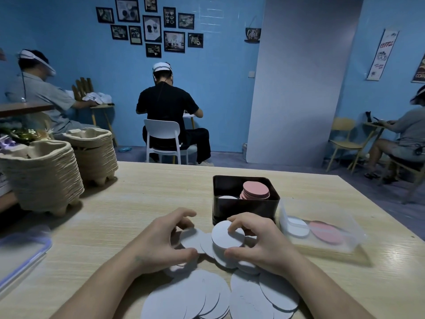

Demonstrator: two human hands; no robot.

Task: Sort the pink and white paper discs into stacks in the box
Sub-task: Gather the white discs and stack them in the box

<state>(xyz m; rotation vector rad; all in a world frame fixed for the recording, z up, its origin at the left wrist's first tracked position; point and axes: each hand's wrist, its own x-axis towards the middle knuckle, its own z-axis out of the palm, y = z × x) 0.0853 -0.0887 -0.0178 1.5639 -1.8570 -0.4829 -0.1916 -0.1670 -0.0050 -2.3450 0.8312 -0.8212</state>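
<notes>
White discs (202,293) lie fanned in overlapping rows across the near edge of the pale wood worktop (142,203), all flat with their faces up; being round, they show no long axis. Both hands work the far end of that spread. The right hand (259,240) holds a small stack of white discs (226,234), its fingers (236,223) curled over the top face and the thumb pressed to the near edge, so the stack sits tilted, its face turned toward the camera and slightly left. The left hand (161,238) has its fingers half curled over another white disc (192,238) that lies nearly flat, thumb at its near rim; whether it is pinched or only touched, I cannot tell.

Just beyond the right hand stands the black box (230,208), square and open-topped. Inside, a stack of pink discs (255,190) leans at the right, and a lower white stack (227,197) sits at the left. Right of the box, a clear plastic tub (333,247) holds one white and one pink disc side by side.
</notes>
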